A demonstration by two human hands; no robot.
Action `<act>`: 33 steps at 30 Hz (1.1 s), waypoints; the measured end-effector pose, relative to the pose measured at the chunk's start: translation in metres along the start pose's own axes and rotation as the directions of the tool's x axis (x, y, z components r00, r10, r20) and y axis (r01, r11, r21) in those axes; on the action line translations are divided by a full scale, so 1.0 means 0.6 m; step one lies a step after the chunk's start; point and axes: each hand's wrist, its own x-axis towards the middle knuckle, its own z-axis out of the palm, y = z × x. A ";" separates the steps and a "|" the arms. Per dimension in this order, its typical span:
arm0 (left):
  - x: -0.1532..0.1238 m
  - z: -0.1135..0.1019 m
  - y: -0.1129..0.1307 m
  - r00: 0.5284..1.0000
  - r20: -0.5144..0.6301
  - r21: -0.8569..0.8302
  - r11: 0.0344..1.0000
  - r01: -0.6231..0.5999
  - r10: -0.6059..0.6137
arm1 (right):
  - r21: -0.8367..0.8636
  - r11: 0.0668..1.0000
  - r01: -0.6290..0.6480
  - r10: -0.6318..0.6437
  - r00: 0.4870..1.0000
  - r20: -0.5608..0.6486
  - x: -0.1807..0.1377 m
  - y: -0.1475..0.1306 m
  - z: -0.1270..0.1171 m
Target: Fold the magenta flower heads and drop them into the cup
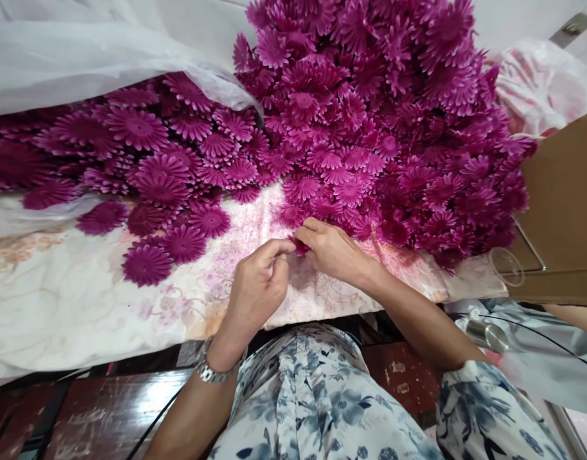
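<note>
- right hand [334,250] is pinching a purple flower [300,246] over the tablecloth [73,319]; left hand [259,281] is meeting its edge, can't tell if it's gripping
- probably steadying it between both hands
- big flower heap [350,128] is crowding the space ahead, plastic sheet [106,54] is partly covering the left pile [140,128], cardboard box [561,217] is blocking the right

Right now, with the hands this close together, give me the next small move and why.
Probably turn the right hand slightly to expose more of the purple flower: its fingers pinch the flower, the left hand's fingertips are right beside it, and together they hide most of it.
</note>
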 end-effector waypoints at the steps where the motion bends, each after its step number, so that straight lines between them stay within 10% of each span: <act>1: -0.004 -0.005 0.000 0.998 -0.056 -0.034 0.999 0.022 -0.024 | 0.019 1.000 0.006 -0.005 0.999 -0.042 -0.008 0.001 -0.008; 5: -0.016 -0.019 0.004 0.974 -0.172 -0.111 0.986 0.128 -0.146 | 0.092 0.996 0.009 0.026 0.929 -0.368 -0.050 0.021 -0.064; 9: -0.019 -0.019 0.004 0.975 -0.157 -0.161 0.978 0.134 -0.159 | -0.026 0.937 -0.348 0.245 0.710 -0.660 -0.084 0.074 -0.110; 15: -0.024 -0.038 -0.005 0.960 -0.232 -0.108 0.985 0.134 -0.156 | -0.335 0.784 -0.523 0.278 0.777 -0.565 -0.113 0.126 -0.105; 22: -0.042 -0.084 -0.022 0.908 -0.404 -0.024 0.994 0.106 -0.107 | -0.235 0.953 -0.193 0.012 0.797 -0.603 -0.067 0.078 -0.089; 27: -0.063 -0.087 -0.043 0.918 -0.393 0.060 0.995 0.074 -0.045 | -0.021 0.964 0.265 -0.258 0.912 -0.320 0.049 -0.021 -0.028; 33: -0.072 -0.102 -0.063 0.900 -0.411 0.294 0.956 -0.023 0.148 | -0.071 0.930 0.360 -0.367 0.917 -0.158 0.194 -0.100 -0.003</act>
